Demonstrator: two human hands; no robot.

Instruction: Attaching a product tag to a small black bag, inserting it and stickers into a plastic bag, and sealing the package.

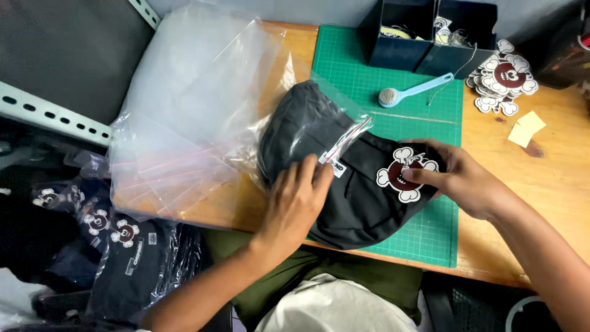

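Left hand (298,200) flat on garment (356,197), half in bag (307,117); right hand (458,178) pinching tag (405,174), 3 o'clock.

Garment (362,203) showing black, bearing white-and-maroon skull tag (405,174). Bag (313,123) showing clear, red strip running along seal. Mat (393,86) showing green with pale grid lines. Brush (413,90) showing light blue. Tabletop (541,172) showing orange-brown wood. Sticker pile (505,80) showing white and maroon. Boxes (430,37) showing dark navy. Paper slips (526,129) showing pale yellow. Trousers (344,276) showing olive green.
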